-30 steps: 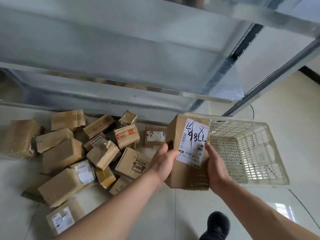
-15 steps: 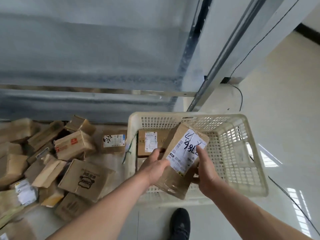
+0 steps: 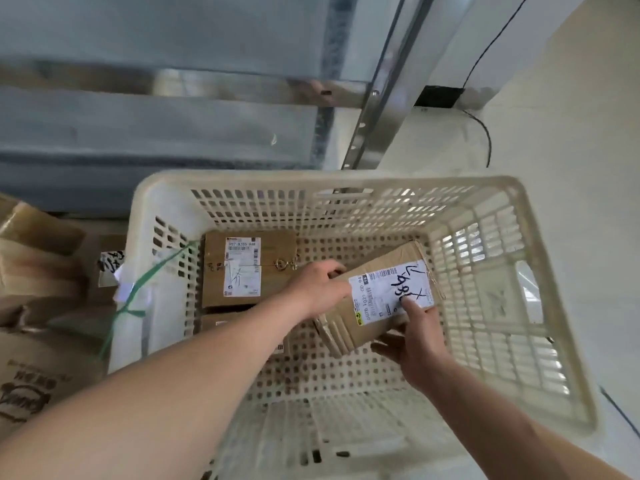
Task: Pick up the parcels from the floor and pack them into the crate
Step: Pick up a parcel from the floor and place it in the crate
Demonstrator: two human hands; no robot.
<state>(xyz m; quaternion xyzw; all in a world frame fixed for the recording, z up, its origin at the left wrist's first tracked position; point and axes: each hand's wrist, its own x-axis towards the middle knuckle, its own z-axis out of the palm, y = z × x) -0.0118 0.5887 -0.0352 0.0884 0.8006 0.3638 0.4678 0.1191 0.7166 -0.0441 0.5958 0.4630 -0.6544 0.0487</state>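
The crate (image 3: 242,183) now fills my view, where a second ago the floor pile did. My parcel (image 3: 377,303) has gone from above the rim to inside, tilted, right of the labelled parcel (image 3: 247,268) lying at the far left. My left hand (image 3: 317,287) and right hand (image 3: 415,344) both grip it. More parcels (image 3: 34,258) wait left; nothing blocks the floor beneath it.

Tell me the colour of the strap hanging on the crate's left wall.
Green strap, on the cream crate; head view.
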